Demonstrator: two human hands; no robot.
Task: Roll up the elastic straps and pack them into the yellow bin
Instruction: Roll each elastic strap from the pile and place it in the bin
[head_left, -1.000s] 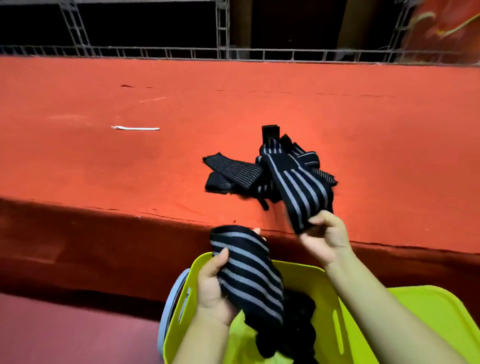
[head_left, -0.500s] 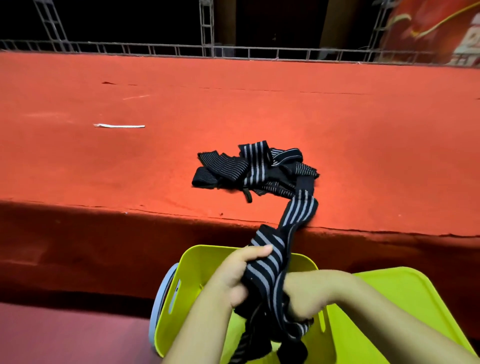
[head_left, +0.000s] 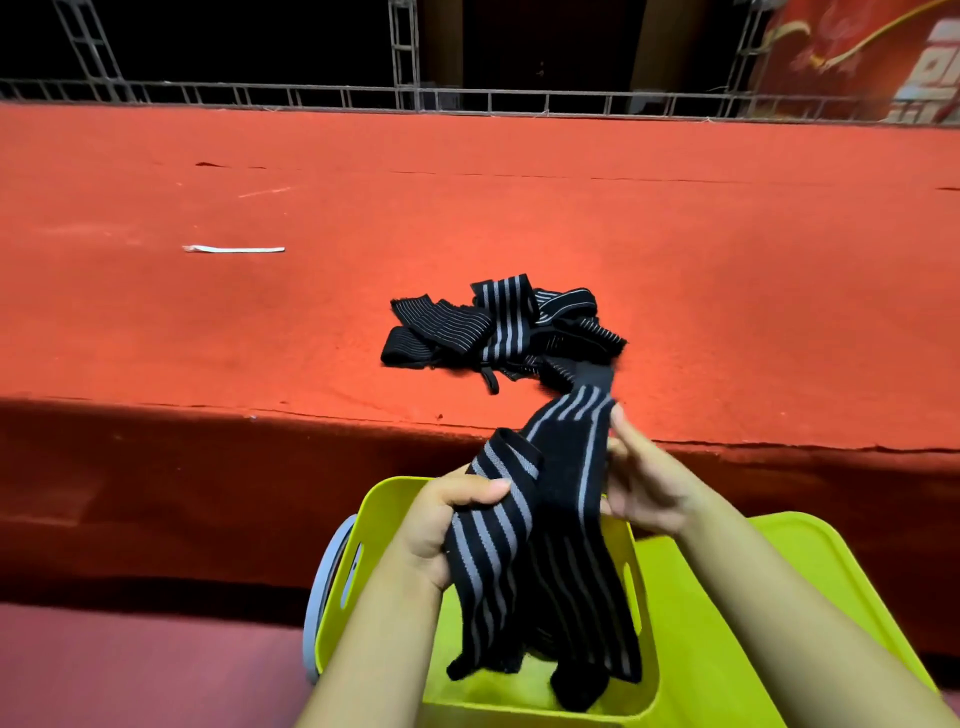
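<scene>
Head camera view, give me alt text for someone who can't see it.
Two hands hold a black striped strap over a yellow bin: the left hand grips it, the right hand steadies it. A pile of straps lies on the red carpet.

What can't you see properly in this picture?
- Head view: the floor of the yellow plastic bin is hidden by the hanging black grey-striped elastic strap.
- The number of straps in the tangled pile on the red carpet: they overlap.
- The right hand has its grip partly behind the strap.
</scene>
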